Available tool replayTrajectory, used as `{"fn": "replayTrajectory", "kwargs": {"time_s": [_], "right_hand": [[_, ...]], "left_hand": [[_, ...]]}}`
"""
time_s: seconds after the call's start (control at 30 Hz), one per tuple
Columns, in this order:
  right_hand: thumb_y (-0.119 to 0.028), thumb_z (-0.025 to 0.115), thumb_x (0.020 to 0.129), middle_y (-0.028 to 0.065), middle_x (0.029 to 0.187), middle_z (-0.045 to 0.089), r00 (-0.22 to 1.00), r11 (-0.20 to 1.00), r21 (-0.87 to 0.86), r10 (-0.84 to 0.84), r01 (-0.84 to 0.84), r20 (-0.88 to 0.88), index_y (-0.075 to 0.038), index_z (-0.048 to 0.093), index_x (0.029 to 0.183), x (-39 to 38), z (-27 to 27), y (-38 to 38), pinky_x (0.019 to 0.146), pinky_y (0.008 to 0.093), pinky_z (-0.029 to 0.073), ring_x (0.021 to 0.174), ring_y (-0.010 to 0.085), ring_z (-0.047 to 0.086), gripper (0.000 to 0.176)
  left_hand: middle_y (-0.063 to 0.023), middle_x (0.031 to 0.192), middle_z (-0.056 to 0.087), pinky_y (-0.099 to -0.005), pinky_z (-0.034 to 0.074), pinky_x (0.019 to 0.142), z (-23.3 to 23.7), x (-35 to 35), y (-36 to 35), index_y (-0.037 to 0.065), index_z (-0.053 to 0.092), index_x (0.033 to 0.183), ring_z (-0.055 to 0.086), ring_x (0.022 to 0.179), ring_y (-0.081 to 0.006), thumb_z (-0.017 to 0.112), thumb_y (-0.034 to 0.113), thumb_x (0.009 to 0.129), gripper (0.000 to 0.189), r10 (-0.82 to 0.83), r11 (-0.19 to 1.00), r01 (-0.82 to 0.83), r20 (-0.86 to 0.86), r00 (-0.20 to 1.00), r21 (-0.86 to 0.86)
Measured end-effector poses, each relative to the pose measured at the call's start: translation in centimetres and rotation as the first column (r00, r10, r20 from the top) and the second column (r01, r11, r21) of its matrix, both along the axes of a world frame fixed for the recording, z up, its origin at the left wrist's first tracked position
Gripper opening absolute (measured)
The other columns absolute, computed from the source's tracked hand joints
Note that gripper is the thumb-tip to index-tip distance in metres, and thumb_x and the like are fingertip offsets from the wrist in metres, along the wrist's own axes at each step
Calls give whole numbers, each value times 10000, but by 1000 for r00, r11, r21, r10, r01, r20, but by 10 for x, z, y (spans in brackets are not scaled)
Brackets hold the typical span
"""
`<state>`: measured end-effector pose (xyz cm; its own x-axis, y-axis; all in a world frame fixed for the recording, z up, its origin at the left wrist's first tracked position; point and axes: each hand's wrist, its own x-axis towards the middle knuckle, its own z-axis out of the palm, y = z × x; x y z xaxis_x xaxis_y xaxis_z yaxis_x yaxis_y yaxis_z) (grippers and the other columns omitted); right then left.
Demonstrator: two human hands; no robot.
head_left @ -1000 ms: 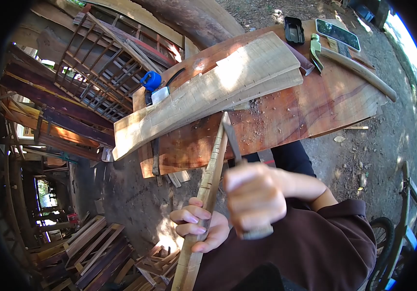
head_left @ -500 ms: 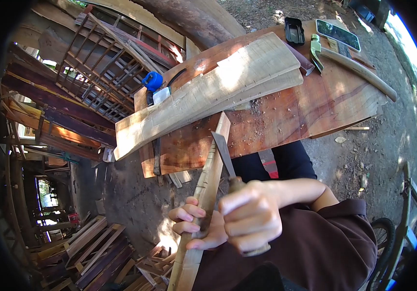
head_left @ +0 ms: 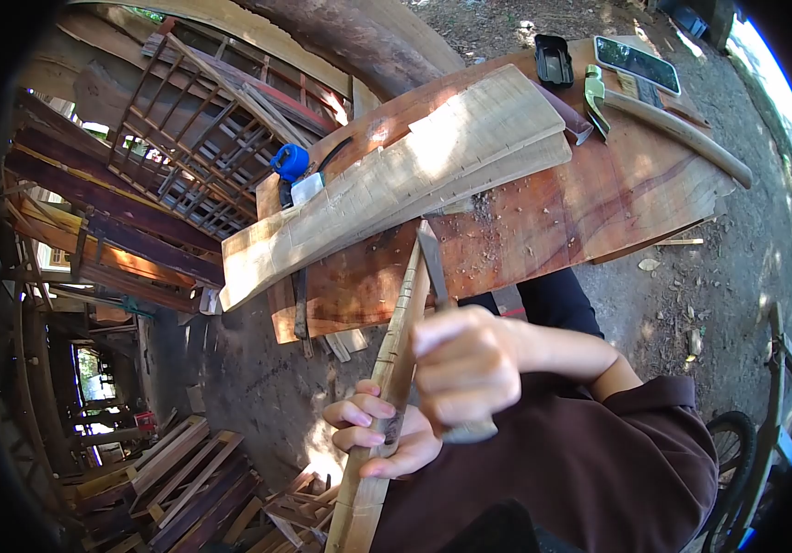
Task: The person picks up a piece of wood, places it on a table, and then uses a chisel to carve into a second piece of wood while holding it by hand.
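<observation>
My left hand (head_left: 416, 450) is wrapped round the lower part of a long, narrow wooden strip (head_left: 401, 324), which has a row of cuts along its edge. The strip slants up and away from me, its far end over the edge of the reddish wooden work table (head_left: 525, 244). My right hand (head_left: 468, 369), slightly blurred, is closed in a fist round the handle of a chisel (head_left: 434, 262). Its flat steel blade points up and overlaps the strip near the far end. The butt of the handle shows below my fist.
Pale shaped boards (head_left: 396, 175) lie stacked across the table, among wood chips. Beyond them are a hammer (head_left: 673, 124), a phone (head_left: 636, 63), a black case (head_left: 554, 61) and a blue-topped object (head_left: 291, 162). Timber frames (head_left: 189, 479) and planks fill the left side; a bicycle wheel (head_left: 732, 452) is at right.
My right hand has moved the chisel up along the strip, toward its far end. The strip has turned slightly in my left hand, which keeps its hold.
</observation>
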<state>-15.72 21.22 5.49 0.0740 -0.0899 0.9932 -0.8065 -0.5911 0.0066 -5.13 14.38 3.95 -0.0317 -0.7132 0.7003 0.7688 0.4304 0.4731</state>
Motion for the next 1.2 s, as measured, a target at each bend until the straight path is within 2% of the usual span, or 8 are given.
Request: {"fn": "replayTrajectory", "kwargs": {"time_s": [0.17,0.23,0.43,0.53,0.77,0.87,1.03,1.2], "right_hand": [[-110,582,900,-8,567,418,1000,997,72,2,0,-24,-66,539,669,-3,-1,-4,547,301,393,447,150,436,239],[-126,587,911,-2,573,419,998,1000,12,-20,19,62,-54,558,688,-21,-10,-14,534,321,369,435,156,406,236],[-76,575,916,-2,575,427,997,999,20,50,-49,-51,-39,551,676,0,8,8,560,313,414,443,147,438,245],[-66,575,906,-17,566,411,998,999,28,19,-21,62,-37,547,674,-22,1,0,540,303,392,434,137,425,236],[-52,581,872,-14,579,437,985,988,52,150,-146,-81,-29,555,671,22,16,32,494,289,359,441,118,422,204],[-53,593,883,26,588,480,996,995,51,83,-85,38,-12,567,678,1,11,27,499,292,366,452,128,463,210],[-53,569,857,-4,582,423,991,992,19,125,-124,-42,-24,544,653,28,19,34,496,292,368,466,129,442,207],[-88,584,881,-35,580,411,996,989,118,85,-89,38,-80,522,643,-9,8,22,492,278,345,456,124,430,245]], "left_hand": [[-48,935,360,-302,435,765,-5,4,-2,133,427,854,436,681,-101,375,517,1022,422,-24,999,27,-68,997,33],[-53,935,361,-310,450,778,-2,8,-6,131,429,860,444,683,-105,386,514,1019,417,-67,993,74,83,994,-92],[-58,928,362,-330,449,760,-8,6,-13,119,440,865,455,639,-122,396,537,1011,444,-168,984,163,-57,984,-77],[-66,935,387,-365,464,747,-13,21,-24,103,469,826,498,640,-160,503,527,979,452,-286,921,299,87,954,-249],[-42,813,519,-384,556,722,3,30,-42,89,591,751,637,647,-187,717,351,844,306,-510,693,613,343,789,-379],[-38,786,545,-377,574,725,3,26,-41,86,616,733,655,649,-185,745,283,792,242,-549,684,632,313,775,-365],[-38,771,554,-379,575,721,3,29,-31,85,627,703,657,636,-189,752,255,774,222,-514,763,585,292,807,-274],[-31,771,564,-370,582,674,7,25,-42,89,637,711,659,623,-190,755,239,744,194,-567,650,669,356,743,-361]]}}
